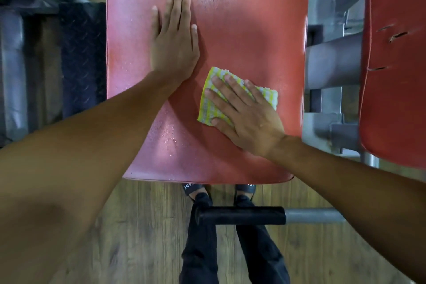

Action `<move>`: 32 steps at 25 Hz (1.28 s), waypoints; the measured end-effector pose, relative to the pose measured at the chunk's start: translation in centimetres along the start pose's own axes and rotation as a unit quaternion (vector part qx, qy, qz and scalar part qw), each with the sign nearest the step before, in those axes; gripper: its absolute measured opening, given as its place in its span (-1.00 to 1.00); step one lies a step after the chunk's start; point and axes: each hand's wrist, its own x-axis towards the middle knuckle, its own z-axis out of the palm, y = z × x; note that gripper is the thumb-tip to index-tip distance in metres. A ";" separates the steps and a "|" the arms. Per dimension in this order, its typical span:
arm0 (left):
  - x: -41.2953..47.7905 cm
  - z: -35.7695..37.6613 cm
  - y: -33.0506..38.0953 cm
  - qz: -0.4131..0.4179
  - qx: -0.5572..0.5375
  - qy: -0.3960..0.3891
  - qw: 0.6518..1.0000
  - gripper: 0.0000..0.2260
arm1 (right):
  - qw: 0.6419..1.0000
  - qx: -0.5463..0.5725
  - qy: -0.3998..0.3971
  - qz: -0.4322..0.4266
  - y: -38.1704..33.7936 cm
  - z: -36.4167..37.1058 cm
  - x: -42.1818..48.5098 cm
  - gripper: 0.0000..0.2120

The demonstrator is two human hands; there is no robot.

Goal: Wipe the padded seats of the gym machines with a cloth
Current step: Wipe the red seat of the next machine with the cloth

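Note:
A red padded seat point(242, 18) fills the middle of the head view, worn and glossy with damp patches. My left hand point(174, 39) lies flat on its left half, fingers straight and together, holding nothing. My right hand point(246, 117) presses a folded yellow-and-white striped cloth point(208, 104) flat onto the seat's right half, fingers spread over it. The cloth's right part is hidden under my palm.
A second red pad point(396, 76) with small tears stands at the right, on a grey metal frame point(329, 64). A black-gripped bar point(242, 215) crosses below the seat, over my legs and the wooden floor point(143, 226). A dark tread plate point(83, 57) lies at the left.

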 end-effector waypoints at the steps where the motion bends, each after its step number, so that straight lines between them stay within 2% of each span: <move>1: -0.1 -0.3 0.1 -0.004 -0.007 0.002 1.000 -0.50 | 1.000 0.004 -0.002 0.015 -0.6 0.1 -0.3 -0.44; 4: -1.9 -1.4 0.9 -0.047 -0.064 0.026 0.997 -0.52 | 0.997 0.018 0.007 0.070 -2.7 0.6 -1.4 -0.43; 8: -8.8 -2.3 3.8 -0.073 -0.157 0.044 0.984 -0.56 | 0.992 0.007 -0.011 0.127 -5.3 0.8 -2.7 -0.43; 10: -12.4 -2.4 4.9 -0.121 -0.217 0.050 0.967 -0.57 | 0.987 0.064 0.000 0.148 -6.2 0.1 -2.6 -0.42; 11: -13.9 -2.4 5.7 -0.152 -0.236 0.055 0.958 -0.58 | 0.973 0.160 0.022 0.165 -6.1 -0.6 -2.5 -0.43; 13: -16.2 -2.6 7.8 -0.210 -0.259 0.061 0.941 -0.59 | 0.901 0.371 0.062 0.217 -4.7 -2.2 -3.0 -0.50; 14: -16.8 -2.6 9.0 -0.229 -0.262 0.059 0.936 -0.60 | 0.873 0.415 0.095 0.240 -3.4 -2.6 -3.3 -0.53; 15: -17.1 -2.5 10.4 -0.239 -0.258 0.053 0.935 -0.59 | 0.867 0.406 0.129 0.259 -2.0 -3.0 -3.4 -0.54; 17: -16.8 -2.1 13.2 -0.254 -0.237 0.030 0.937 -0.56 | 0.881 0.357 0.158 0.267 0.8 -3.0 -3.2 -0.56; 22: -15.0 0.4 17.0 -0.346 -0.188 -0.018 0.919 -0.44 | 0.907 0.323 0.108 0.247 3.6 -1.7 -1.7 -0.56; 26: -15.6 1.4 16.6 -0.314 -0.143 -0.002 0.939 -0.43 | 0.921 0.278 0.104 0.252 3.3 -1.2 -1.7 -0.56; 32: -18.6 1.1 12.2 -0.147 -0.113 -0.014 0.983 -0.45 | 0.927 0.215 0.112 0.286 2.1 -1.0 -1.1 -0.57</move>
